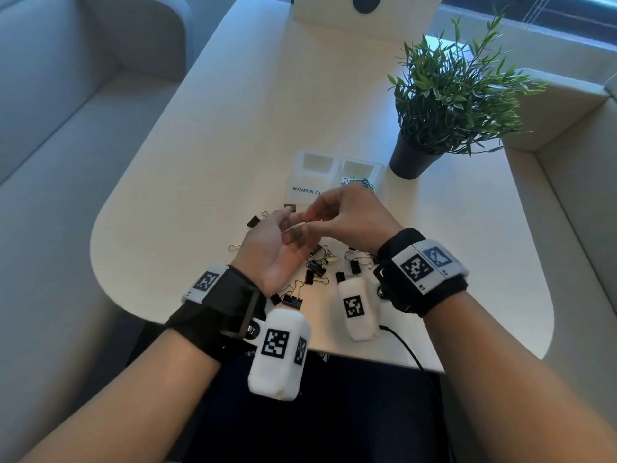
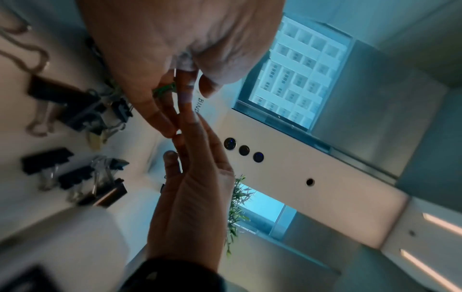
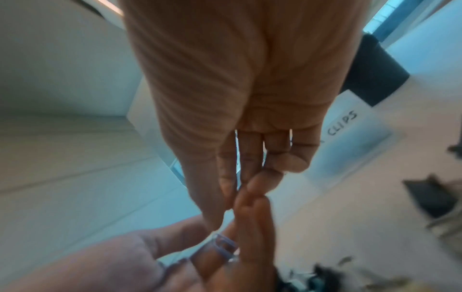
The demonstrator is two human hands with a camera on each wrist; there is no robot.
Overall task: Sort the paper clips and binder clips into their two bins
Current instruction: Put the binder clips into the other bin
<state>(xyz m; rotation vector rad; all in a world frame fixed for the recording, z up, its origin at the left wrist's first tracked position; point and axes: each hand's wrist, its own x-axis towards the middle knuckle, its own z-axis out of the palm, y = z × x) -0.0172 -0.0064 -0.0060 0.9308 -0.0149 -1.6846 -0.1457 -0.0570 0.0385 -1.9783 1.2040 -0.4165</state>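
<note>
My left hand (image 1: pixel 293 225) is held palm up over the table, fingers fairly straight, with lilac paper clips (image 3: pixel 222 245) lying on them. Something dark and blurred also lies in the palm. My right hand (image 1: pixel 315 217) reaches down to the left fingertips, and a green paper clip (image 2: pixel 163 90) shows pinched between its fingers. Two clear bins stand just beyond: the left bin (image 1: pixel 302 162), labelled BINDER, and the right bin (image 1: pixel 379 168), which holds blue paper clips (image 1: pixel 359 182). Several black binder clips (image 1: pixel 315 267) lie scattered under my hands.
A potted plant (image 1: pixel 444 95) stands right of the bins. The white table (image 1: pixel 200 162) has a rounded near edge close to my wrists. Grey sofas flank it on both sides. A cable (image 1: pixel 410 352) hangs off the front edge.
</note>
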